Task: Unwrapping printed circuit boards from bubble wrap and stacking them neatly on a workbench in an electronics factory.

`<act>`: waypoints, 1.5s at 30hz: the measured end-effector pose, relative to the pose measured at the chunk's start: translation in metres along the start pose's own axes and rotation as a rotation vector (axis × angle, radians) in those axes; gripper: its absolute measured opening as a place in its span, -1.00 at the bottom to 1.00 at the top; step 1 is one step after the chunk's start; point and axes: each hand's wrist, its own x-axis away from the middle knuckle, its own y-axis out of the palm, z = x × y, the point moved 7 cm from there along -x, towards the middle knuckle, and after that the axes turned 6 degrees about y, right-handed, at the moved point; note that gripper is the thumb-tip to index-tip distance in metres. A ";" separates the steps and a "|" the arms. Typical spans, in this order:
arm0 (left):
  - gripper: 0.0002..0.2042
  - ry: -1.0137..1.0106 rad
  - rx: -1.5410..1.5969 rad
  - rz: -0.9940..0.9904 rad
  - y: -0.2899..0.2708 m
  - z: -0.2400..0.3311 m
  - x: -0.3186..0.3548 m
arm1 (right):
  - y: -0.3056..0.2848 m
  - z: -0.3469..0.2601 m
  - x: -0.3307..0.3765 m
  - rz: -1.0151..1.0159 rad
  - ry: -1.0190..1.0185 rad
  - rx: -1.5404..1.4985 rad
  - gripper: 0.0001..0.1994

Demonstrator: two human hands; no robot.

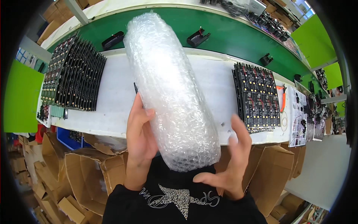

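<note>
A long bundle in clear bubble wrap (171, 89) fills the middle of the view, tilted with its far end up and to the left. What lies inside the wrap cannot be made out. My left hand (140, 128) grips the bundle's left side, thumb on top. Off the bundle's near right end, my right hand (229, 160) is held with fingers and thumb spread, holding nothing. A small dark edge of something shows beside my left fingers. Dark circuit board panels (72, 74) stand in a leaning row on the left, and a stack of circuit board panels (259, 99) lies on the right.
Beyond the white table (115, 93) runs a green belt (223, 41) carrying black plastic housings (198, 37). Open cardboard boxes (270, 168) stand below the near edge, with a blue bin (69, 138) at left. A white parts tray (297, 123) sits at the table's right end.
</note>
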 end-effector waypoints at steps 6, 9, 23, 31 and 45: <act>-0.52 -0.191 0.147 -0.010 0.017 -0.050 0.009 | 0.042 0.032 0.019 -0.123 0.424 -0.612 0.26; -0.53 -0.131 -0.214 -0.141 0.027 -0.056 0.010 | 0.036 0.032 0.016 0.073 0.262 -0.281 -0.05; -0.48 -0.289 -0.444 -0.352 0.034 -0.056 0.013 | 0.036 0.060 0.021 0.213 0.106 0.171 -0.34; -0.40 0.216 -1.599 -0.011 -0.031 0.004 0.014 | 0.029 0.101 0.035 0.335 0.379 0.087 -0.52; -0.55 0.168 -0.859 0.196 -0.055 0.012 0.015 | 0.030 0.098 0.033 0.240 0.329 0.154 -0.49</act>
